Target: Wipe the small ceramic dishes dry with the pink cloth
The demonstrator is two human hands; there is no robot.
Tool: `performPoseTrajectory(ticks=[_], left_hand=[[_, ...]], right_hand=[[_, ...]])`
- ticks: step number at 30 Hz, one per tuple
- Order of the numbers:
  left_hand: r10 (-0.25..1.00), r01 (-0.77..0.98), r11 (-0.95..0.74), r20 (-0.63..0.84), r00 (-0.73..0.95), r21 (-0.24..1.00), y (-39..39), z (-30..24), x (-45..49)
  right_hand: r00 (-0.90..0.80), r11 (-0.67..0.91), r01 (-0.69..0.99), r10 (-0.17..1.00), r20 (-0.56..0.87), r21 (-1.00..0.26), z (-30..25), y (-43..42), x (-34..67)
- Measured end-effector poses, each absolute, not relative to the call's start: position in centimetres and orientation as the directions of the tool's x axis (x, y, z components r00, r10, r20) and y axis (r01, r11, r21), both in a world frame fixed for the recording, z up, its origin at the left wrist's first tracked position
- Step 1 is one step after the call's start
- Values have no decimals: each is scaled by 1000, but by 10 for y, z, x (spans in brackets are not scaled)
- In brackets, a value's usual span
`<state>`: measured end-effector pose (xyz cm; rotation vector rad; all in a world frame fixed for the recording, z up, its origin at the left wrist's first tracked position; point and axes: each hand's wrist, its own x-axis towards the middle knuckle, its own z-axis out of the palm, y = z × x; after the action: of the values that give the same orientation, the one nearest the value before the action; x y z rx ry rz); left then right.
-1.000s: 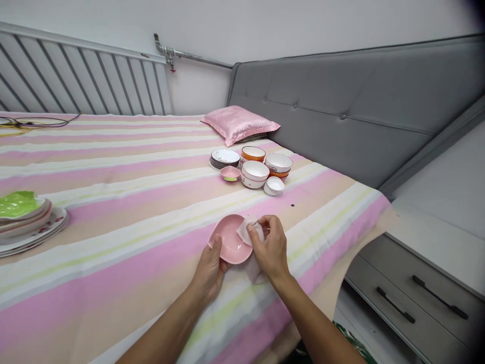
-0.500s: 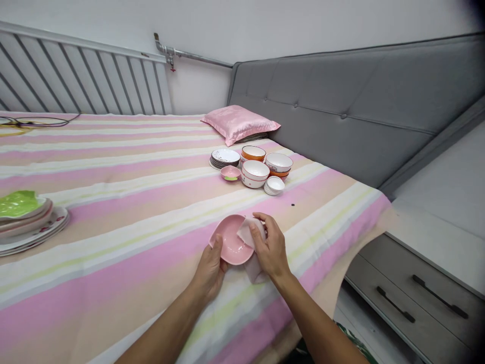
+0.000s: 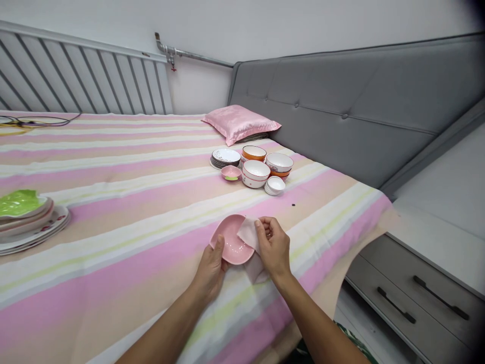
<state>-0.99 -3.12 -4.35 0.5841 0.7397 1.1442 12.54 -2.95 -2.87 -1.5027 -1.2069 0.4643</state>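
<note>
A glossy pink bowl (image 3: 233, 245) is tilted toward me just above the striped bedspread. Its left edge is gripped by my left hand (image 3: 212, 268), thumb on the inner rim and the other fingers underneath, mostly hidden. My right hand (image 3: 275, 247) pinches a pale cloth (image 3: 249, 233) between thumb and fingers at the bowl's right rim. Part of that cloth lies inside the bowl, and another part hangs below the rim on the outside.
Beyond the hands stand stacked white bowls (image 3: 256, 172), small white dishes (image 3: 275, 185), a plate stack (image 3: 226, 156) and a small pink dish (image 3: 231, 173). A green leaf-shaped dish (image 3: 20, 203) tops plates at left. A pink pillow (image 3: 240, 124) lies by the grey headboard (image 3: 341, 96).
My right hand has shifted slightly right, away from the bowl's middle, its fingers curled tighter on the cloth. The left hand and bowl have stayed almost in place.
</note>
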Motion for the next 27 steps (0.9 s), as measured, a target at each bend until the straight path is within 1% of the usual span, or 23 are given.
performPoseTrajectory(ticks=[2,7,9,14,18,21,23,27], left_hand=[[948,-579,313,-208,241,753,-32,-44,-10],[944,-542,303,-169,283,784,-34,-41,-10],[946,-542,300,-169,278,785,-35,-40,-9],[943,-577,322,-203,262,751,-35,-40,-8],[940,-618,341,-259,223,708,-32,-42,-9],[941,-640,337,-264,211,690,-30,-42,-10],[942,-644,337,-258,217,687,-30,-41,-10],[937,-623,348,-257,235,701,-32,-40,-9]], right_hand=[[383,121,431,873,303,-894,-29,-30,125],[369,109,494,872,321,-863,-30,-29,126],[372,104,485,874,313,-868,-31,-29,127],[363,111,428,887,283,-897,-35,-27,125],[277,149,402,920,275,-903,-35,-28,122],[210,181,397,936,281,-900,-33,-29,121],[194,178,421,940,280,-890,-32,-31,121],[217,118,495,943,254,-861,-30,-32,123]])
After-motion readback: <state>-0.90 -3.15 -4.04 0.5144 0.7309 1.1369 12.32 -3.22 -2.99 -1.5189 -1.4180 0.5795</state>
